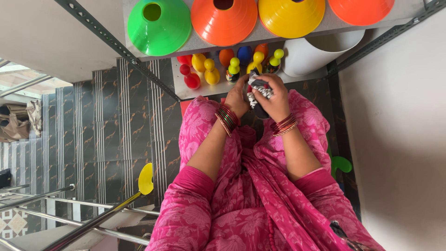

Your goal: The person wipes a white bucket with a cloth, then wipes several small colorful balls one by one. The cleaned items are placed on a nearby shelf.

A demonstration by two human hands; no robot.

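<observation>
A metal rack [153, 76] carries two shelves: the upper shelf [334, 21] has big cones [159, 25] set mouth down, so they sit stable, and the lower shelf [186, 90] has small toy pins [212, 72] standing upright in a group. Just before the pins, both hands grasp one pin wrapped in a patterned cloth [258, 90]; the left hand [238, 98] steadies it from the side, the right hand [275, 97] presses the cloth around it.

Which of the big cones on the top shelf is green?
The leftmost cone, green with a round hole in its top. The three to its right are orange, yellow and orange.
</observation>
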